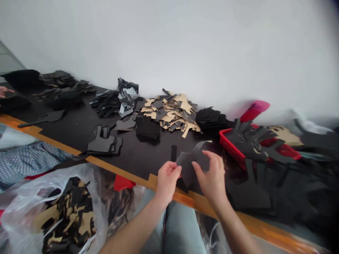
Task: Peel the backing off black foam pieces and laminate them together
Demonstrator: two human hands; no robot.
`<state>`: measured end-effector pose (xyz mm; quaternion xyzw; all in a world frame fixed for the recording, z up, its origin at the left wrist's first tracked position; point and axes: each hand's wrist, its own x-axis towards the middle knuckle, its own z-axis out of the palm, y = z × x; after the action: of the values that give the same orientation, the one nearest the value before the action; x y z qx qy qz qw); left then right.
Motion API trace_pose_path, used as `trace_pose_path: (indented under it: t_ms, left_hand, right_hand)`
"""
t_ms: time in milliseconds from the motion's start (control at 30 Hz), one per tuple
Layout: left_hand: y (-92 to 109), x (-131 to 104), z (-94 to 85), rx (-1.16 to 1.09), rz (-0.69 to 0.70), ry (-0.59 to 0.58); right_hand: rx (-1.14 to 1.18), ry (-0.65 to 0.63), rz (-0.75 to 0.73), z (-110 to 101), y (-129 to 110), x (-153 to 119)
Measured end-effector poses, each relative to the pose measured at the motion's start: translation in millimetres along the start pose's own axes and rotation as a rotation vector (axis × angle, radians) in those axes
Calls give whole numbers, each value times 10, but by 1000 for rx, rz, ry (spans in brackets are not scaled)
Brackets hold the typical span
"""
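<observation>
A dark grey cut piece [188,165] is held over the table's front edge. My left hand [168,180] pinches its left side between thumb and fingers. My right hand [212,174] is at its right side, with the thumb on the piece and the fingers curved behind its upper edge. A small black strip [173,153] lies on the dark table just beyond my left hand. Farther left sit a stack of grey glove-shaped pieces [102,144] and a stack of black pieces [147,129].
Behind lies a heap of beige and grey pieces [172,112]. A red basket [231,150] filled with dark pieces stands right, near more dark pieces. A plastic bag [19,208] of scraps is at lower left. Another person's hand [4,91] shows at the far left.
</observation>
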<state>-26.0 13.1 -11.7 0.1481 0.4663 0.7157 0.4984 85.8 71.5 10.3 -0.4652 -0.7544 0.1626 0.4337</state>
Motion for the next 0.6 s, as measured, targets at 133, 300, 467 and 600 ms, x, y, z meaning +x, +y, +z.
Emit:
trace_pose_path:
  t_ms: [133,300,467,600]
  left_hand:
    - [37,-58,-50,-48,-20,-7]
    - [63,-123,-35,-159,-56,-40]
    - [34,-123,-73,-157,-14,-14]
    - [17,-114,-89,-152,2,-27]
  right_hand:
    - [-111,-18,-310,116,-146,-289]
    - [-7,-3,-332,218,-122,-403]
    - [-39,48,-428,265,-74,-405]
    - [16,47,-417,242,-92,-419]
